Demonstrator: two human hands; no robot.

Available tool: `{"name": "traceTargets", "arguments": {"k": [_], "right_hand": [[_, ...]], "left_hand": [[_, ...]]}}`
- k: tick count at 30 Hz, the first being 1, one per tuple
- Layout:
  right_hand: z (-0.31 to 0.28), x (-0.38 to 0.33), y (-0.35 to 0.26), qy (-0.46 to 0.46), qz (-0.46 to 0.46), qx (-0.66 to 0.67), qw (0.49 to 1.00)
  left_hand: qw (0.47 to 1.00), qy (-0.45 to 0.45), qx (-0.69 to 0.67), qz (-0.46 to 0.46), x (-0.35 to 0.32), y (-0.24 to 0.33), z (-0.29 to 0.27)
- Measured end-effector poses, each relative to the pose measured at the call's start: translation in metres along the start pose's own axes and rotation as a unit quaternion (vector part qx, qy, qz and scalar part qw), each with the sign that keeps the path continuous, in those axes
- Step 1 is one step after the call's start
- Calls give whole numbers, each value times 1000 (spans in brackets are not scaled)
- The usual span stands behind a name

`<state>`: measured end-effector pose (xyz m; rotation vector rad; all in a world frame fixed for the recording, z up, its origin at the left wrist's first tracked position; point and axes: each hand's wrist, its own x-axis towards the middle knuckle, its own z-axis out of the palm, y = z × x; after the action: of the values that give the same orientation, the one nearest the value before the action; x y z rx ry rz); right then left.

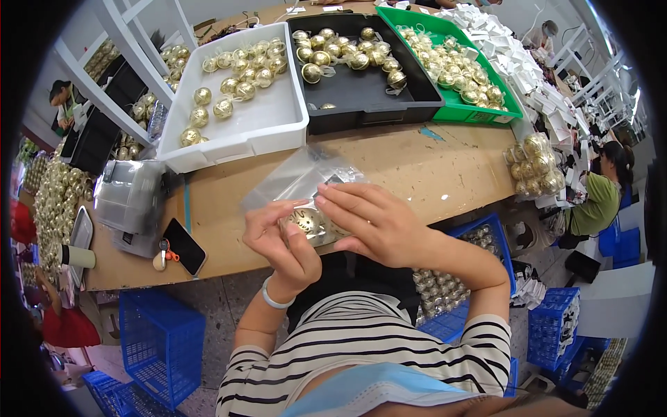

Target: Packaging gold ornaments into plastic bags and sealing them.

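A gold ball with dark markings (314, 226) sits between my two hands at the near edge of the table, inside what looks like a see-through plastic bag. My left hand (281, 240) grips it from the left, thumb across its front. From the right my right hand (372, 221) reaches over the top, its fingertips together at the bag's upper edge and its thumb low by the ball. Just beyond my fingers, flat see-through bags (292, 174) lie on the brown tabletop (431, 174). My right fingertips partly hide the bag's edge.
Along the back stand a white tray (243, 149), a black tray (375, 115) and a green tray (497, 117), all with gold balls. At left lie a phone (184, 247) and orange-handled snippers (167, 255). Blue crates (163, 347) stand on the floor. Another person (608, 191) sits at right.
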<state>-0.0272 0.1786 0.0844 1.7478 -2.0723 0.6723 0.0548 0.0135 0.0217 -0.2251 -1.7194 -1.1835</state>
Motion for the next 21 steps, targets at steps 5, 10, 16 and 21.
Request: {"name": "traceTargets", "arguments": {"k": [5,10,16,21], "right_hand": [[-46,22,5,-31,10,145,989],[-48,23,-3,-24,-52,7,998],[-43,19,24,-11,151,374,915],[-24,16,19,46,265,490,829]], "left_hand": [[992,-38,48,110,20,12,-2],[985,-79,58,140,29,14,-4],[986,-42,57,151,30,21,1],[975,-2,101,199,36,14,4]]}}
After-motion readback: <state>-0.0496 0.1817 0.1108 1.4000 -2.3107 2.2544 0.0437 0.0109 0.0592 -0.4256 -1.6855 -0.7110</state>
